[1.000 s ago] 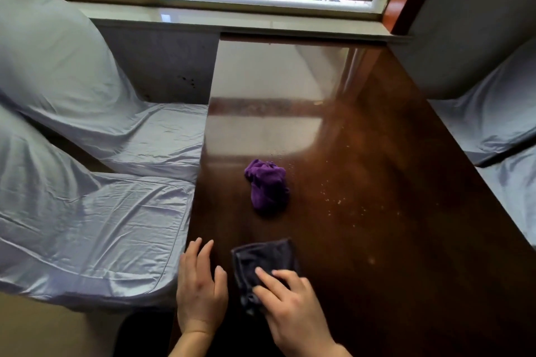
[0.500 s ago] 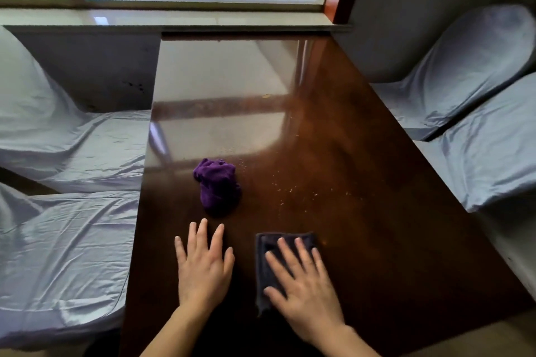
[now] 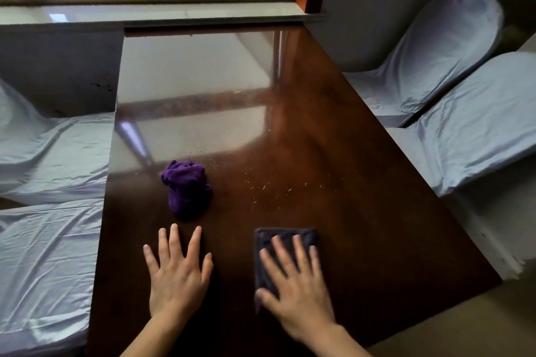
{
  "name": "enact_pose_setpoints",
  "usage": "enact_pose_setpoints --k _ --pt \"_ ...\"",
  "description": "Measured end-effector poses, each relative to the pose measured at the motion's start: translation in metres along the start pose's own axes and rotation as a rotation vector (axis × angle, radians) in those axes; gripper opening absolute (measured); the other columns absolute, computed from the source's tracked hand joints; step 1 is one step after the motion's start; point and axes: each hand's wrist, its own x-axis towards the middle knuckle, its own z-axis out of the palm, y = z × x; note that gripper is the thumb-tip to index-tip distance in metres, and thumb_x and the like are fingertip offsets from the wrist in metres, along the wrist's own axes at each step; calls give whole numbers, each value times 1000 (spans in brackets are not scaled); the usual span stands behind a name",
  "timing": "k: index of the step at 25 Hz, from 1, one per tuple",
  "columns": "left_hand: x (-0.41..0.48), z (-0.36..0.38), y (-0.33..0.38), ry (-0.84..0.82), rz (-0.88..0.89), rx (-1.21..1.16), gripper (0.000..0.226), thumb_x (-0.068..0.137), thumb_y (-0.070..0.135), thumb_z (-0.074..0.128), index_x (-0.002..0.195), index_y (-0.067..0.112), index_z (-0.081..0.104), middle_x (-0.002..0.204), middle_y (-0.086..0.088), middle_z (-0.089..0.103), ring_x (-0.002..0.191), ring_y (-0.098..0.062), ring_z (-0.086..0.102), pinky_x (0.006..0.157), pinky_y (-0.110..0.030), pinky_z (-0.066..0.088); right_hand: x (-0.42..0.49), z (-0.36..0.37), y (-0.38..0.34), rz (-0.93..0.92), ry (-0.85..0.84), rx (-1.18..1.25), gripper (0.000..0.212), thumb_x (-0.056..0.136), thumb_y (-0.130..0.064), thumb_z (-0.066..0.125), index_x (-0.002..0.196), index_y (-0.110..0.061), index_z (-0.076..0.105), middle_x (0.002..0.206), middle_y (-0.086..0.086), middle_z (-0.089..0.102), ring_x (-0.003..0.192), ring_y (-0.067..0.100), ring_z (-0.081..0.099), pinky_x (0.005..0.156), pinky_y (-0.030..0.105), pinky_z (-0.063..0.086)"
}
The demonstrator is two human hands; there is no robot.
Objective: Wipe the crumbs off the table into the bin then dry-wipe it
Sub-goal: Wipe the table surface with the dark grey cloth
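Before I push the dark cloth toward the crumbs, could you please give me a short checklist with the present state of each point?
1. Right hand flat on the dark cloth, fingers spread: ok.
2. Left hand resting open on the table, beside the cloth and not touching it: ok.
3. Crumbs located: ok, scattered ahead of the dark cloth, toward the window.
4. Path from cloth to crumbs free: ok; the purple cloth lies bunched to the left of it.
5. Bin ready at the table edge: cannot tell, no bin is in view.
6. Dry cloth at hand for the second wipe: cannot tell whether either cloth is dry.
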Motion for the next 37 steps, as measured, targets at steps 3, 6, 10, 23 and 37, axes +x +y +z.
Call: enact_pose_setpoints --k 3,6,10,23,37 --pt "8 -3 15 13 59 2 65 86 54 28 143 26 43 150 -22 37 145 -38 22 111 -69 13 8 1 47 -118 75 -34 71 88 -69 38 151 -40 25 162 -3 21 148 32 21 113 56 16" --pt "27 -2 41 -24 -36 -77 61 91 57 30 147 35 30 155 -19 22 148 -32 7 114 -66 2 26 -12 134 244 61 -73 74 87 -67 28 153 -34 23 162 2 19 148 33 21 117 54 17" --pt "31 7 59 3 -122 -106 63 90 56 36 149 37 24 156 -18 13 147 -33 -1 114 -64 -4 67 -30 200 617 -62 51 72 91 -71 14 154 -38 0 166 -2 -4 151 28 -3 120 54 4" --pt "33 12 58 4 -100 -17 68 84 67 13 149 46 14 162 -7 14 148 -31 1 112 -67 -3 23 -15 159 36 115 -51 69 87 -59 40 150 -32 33 160 3 25 144 35 30 115 54 21" --pt "31 12 57 16 -107 -20 70 82 67 13 149 47 11 163 -4 11 149 -28 -2 113 -64 -5 87 -25 156 138 83 16 58 93 -50 40 149 -38 33 160 2 29 145 40 26 114 61 24"
